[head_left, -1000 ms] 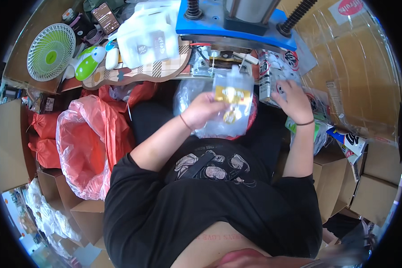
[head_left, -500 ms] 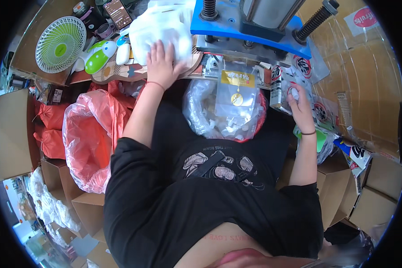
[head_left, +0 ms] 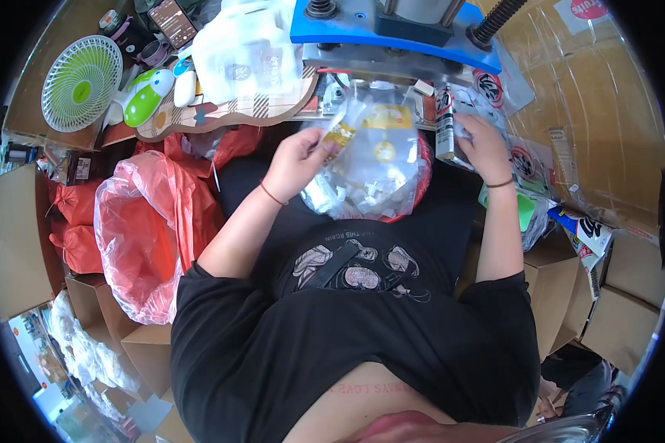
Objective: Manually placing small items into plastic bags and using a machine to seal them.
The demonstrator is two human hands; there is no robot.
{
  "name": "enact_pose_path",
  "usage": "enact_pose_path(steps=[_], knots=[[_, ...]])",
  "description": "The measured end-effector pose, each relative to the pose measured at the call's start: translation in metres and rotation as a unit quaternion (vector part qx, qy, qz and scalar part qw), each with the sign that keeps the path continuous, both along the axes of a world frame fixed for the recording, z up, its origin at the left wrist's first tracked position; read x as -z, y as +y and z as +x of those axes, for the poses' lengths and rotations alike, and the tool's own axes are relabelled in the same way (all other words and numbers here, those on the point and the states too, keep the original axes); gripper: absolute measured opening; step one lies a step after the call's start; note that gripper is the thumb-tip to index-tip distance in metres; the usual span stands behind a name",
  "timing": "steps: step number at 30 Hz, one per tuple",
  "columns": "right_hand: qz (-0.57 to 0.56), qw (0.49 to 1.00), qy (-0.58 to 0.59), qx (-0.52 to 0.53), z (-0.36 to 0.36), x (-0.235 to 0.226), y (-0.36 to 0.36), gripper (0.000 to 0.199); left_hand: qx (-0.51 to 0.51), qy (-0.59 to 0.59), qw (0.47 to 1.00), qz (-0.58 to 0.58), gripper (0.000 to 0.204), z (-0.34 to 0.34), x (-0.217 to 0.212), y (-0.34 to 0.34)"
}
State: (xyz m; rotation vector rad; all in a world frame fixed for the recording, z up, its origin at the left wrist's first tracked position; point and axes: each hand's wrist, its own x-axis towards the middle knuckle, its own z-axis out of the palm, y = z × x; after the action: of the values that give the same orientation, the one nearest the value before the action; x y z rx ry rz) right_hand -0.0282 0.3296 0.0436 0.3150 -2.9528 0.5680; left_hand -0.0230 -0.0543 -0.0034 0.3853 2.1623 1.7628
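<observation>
My left hand (head_left: 297,164) pinches a clear plastic pouch with a gold band (head_left: 340,134), held tilted over the bin. Behind it, a second clear pouch with gold print (head_left: 386,136) hangs down from the press's front edge. Below is a round bin lined with clear plastic (head_left: 325,198), holding small white scraps. My right hand (head_left: 486,151) is at an open printed carton (head_left: 445,136) on the right, its fingers curled inward at the white contents; what they grip is hidden. A stack of whitish translucent pouches (head_left: 247,55) lies on the wavy-edged board (head_left: 281,103), left of the press.
A press with a blue plate (head_left: 391,37) stands ahead. To the left are a green and white fan (head_left: 81,83), a phone (head_left: 173,22) and a red-lined bin (head_left: 137,244). A large cardboard box (head_left: 569,111) walls the right side; a green container (head_left: 526,213) sits below the carton.
My left hand has left the pouch stack, moving right and nearer me, and now holds a pouch. My right hand has shifted slightly left, over the carton. The whole view has shifted a little.
</observation>
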Motion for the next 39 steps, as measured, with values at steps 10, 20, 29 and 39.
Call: enact_pose_path(steps=[10, 20, 29, 39], knots=[[-0.025, 0.997, 0.068, 0.031, 0.011, -0.005, 0.0, 0.027, 0.062, -0.156, 0.976, 0.141, 0.023, 0.034, 0.001, 0.041], [0.063, 0.954, 0.259, -0.137, 0.031, -0.077, -0.078, 0.029, 0.157, -0.2, 0.959, 0.124, 0.022, 0.039, -0.017, 0.055], [0.169, 0.917, 0.278, -0.231, 0.033, -0.09, -0.073, 0.019, 0.148, -0.351, 0.879, 0.288, 0.025, 0.048, -0.039, 0.061], [0.197, 0.909, 0.31, -0.197, 0.023, -0.09, -0.074, 0.019, 0.207, -0.349, 0.86, 0.308, 0.023, 0.044, -0.036, 0.078]])
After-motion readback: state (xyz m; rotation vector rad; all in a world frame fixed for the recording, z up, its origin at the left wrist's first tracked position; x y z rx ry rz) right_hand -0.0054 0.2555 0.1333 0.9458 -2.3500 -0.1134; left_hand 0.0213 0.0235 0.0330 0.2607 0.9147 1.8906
